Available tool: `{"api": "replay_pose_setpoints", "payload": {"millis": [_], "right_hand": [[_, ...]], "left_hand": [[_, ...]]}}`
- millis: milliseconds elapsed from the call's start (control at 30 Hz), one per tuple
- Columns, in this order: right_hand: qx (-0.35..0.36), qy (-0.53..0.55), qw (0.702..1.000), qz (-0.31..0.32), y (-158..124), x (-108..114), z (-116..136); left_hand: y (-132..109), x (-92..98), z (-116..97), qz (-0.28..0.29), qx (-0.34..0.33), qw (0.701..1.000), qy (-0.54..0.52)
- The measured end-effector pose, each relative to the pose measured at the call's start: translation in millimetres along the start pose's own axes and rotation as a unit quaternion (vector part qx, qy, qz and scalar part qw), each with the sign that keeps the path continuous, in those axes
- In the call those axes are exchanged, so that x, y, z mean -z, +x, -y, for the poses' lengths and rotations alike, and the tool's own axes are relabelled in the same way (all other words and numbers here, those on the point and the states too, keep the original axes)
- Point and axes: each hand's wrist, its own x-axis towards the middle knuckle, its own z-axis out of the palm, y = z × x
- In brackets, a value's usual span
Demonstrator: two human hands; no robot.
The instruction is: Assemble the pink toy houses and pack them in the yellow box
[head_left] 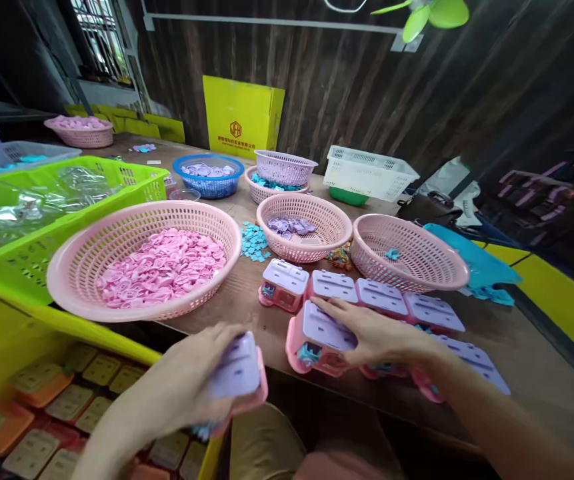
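Note:
My left hand (181, 373) is wrapped round a pink box with a lilac lid (239, 367), held tilted in the air between the table edge and the yellow carton; its fingers are slightly blurred. My right hand (371, 330) grips another pink box with a lilac lid (324, 327) at the table's front edge, thumb and fingers on its two long sides. Behind and to the right of that one stand several more such boxes (334, 287) in rows. Small blue parts show through their clear ends.
A large pink basket (71, 267) of pink pieces stands left on the table (261, 320). Farther back are smaller baskets (304, 250), one nearly bare basket (411, 250) and a green crate (141, 187). The yellow carton (131, 350) at lower left holds boxes with pale lids.

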Motion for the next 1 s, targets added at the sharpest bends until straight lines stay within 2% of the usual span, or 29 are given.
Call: {"api": "replay_pose_setpoints", "payload": {"millis": [100,200,300,367,533,600,667,733,833,900,1000], "right_hand": [[-0.008,-0.002,1.0,-0.009,-6,-22,-23],[0.006,-0.004,1.0,-0.031,-7,-32,-32],[0.023,-0.007,0.999,-0.047,-9,-33,-38],[0.03,-0.003,0.998,-0.049,-10,-34,-41],[0.043,0.026,0.997,-0.065,-12,-39,-36],[0.052,0.037,0.995,-0.083,-17,-39,-34],[0.053,0.042,0.989,-0.129,-28,-37,-42],[0.017,0.035,0.975,-0.219,-44,-36,-64],[-0.119,0.006,0.923,-0.365,-74,-40,-117],[-0.22,-0.004,0.894,-0.39,-90,-49,-151],[-0.321,0.013,0.882,-0.345,-98,-71,-178]], "left_hand": [[68,-11.3,-30,0.028,-0.103,0.994,0.013],[102,-33.0,-34,0.006,-0.137,0.99,0.022],[111,-49.3,-29,-0.041,-0.142,0.988,0.045],[115,-53.1,-25,-0.055,-0.131,0.988,0.054],[131,-48.9,-15,0.026,-0.151,0.987,0.044],[136,-48.9,-9,0.023,-0.17,0.984,0.057],[138,-51.3,-3,-0.002,-0.179,0.98,0.082],[140,-54.8,4,-0.016,-0.182,0.977,0.11],[142,-60.8,2,-0.027,-0.161,0.976,0.147],[145,-66.0,-12,-0.056,-0.126,0.977,0.163],[152,-74.8,-52,-0.083,-0.102,0.976,0.171]]}}
